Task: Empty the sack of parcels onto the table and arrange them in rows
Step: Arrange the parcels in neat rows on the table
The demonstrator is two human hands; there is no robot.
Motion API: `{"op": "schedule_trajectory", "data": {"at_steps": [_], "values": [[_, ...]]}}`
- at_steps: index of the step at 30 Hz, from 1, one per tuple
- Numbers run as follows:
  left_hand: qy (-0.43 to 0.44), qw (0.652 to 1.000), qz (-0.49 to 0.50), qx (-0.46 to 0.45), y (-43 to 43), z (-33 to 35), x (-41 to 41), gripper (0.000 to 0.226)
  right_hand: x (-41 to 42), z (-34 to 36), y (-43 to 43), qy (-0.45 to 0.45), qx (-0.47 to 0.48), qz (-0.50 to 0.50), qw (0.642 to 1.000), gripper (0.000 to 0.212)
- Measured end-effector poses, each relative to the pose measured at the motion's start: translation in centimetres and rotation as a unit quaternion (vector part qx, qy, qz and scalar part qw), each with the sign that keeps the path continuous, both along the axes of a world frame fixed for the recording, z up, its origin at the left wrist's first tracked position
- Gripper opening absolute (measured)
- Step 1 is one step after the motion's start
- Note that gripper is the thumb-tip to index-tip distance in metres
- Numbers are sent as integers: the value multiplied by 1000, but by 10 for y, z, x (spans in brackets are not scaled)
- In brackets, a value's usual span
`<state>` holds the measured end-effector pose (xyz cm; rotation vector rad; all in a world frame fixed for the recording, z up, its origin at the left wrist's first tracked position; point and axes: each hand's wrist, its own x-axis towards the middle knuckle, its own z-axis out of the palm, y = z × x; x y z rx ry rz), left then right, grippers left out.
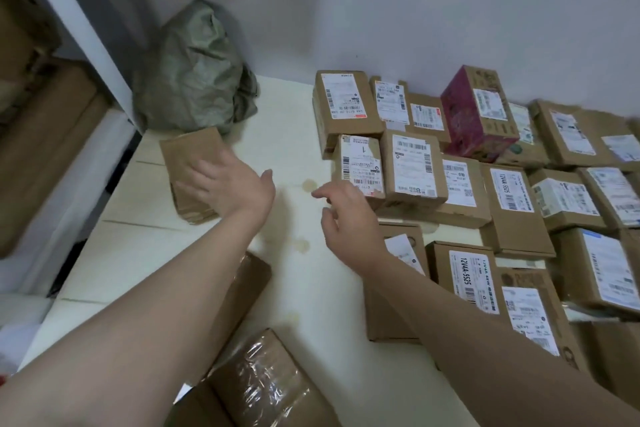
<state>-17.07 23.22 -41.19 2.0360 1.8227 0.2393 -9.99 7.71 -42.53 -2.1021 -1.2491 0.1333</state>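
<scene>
A crumpled grey-green sack (194, 80) slumps in the table's far left corner against the wall. Just in front of it lies a plain brown cardboard parcel (188, 163), and my left hand (228, 184) rests flat on its right side with fingers straight. My right hand (346, 218) hovers over the white table (287, 156) with fingers loosely curled, holding nothing, beside a labelled parcel marked "1" (360, 165). Several brown labelled parcels (512, 198) and a pink box (478, 114) stand in rows across the right half.
Two taped brown parcels (263, 381) lie at the table's near edge under my left forearm. Large cardboard boxes (41, 135) stand off the table to the left. The wall closes the far side. The table top shows a few yellowish stains.
</scene>
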Motion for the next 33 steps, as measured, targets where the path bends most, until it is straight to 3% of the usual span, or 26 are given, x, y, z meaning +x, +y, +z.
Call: {"op": "schedule_trajectory", "data": {"at_steps": [3, 5, 8, 11, 13, 14, 16, 17, 20, 22, 24, 26, 29, 33], "values": [[-5, 984, 119, -132, 29, 0, -25, 95, -16, -3, 11, 35, -46, 26, 998, 34], [-33, 972, 146, -180, 37, 4, -34, 92, -18, -2, 14, 83, -83, 26, 993, 33], [-162, 945, 151, -239, 32, 2, -32, 89, -12, -2, 22, 199, -105, -65, 972, 31], [-389, 826, 142, -382, 21, 12, -30, 61, -5, 6, 35, 418, -86, -188, 885, 36], [-468, 738, 120, -472, 15, 19, -30, 33, -3, 14, 41, 551, -83, -207, 804, 42], [-478, 715, 113, -497, 13, 19, -31, 30, -3, 16, 43, 590, -75, -196, 780, 43], [-460, 721, 88, -510, 8, 17, -31, 29, -5, 14, 46, 619, -37, -177, 764, 47], [-437, 749, 81, -491, 6, 12, -31, 26, -6, 12, 46, 617, -14, -177, 767, 50], [-404, 843, 52, -352, 13, -1, -32, 34, -9, 12, 41, 539, 1, -204, 818, 65], [-380, 862, 9, -335, 21, -2, -31, 32, -9, 15, 39, 510, 6, -175, 842, 48], [-319, 870, -18, -376, 24, -2, -33, 43, -14, 18, 41, 511, 5, -139, 848, 39], [-297, 864, -44, -403, 21, -8, -34, 29, -19, 16, 43, 474, -16, -129, 871, 36], [-312, 864, -41, -393, 14, -20, -30, 54, -20, 10, 42, 299, -93, -180, 932, 34], [-339, 857, -63, -384, 1, -18, -19, 52, -16, 5, 30, 198, -125, -216, 948, 32]]}}
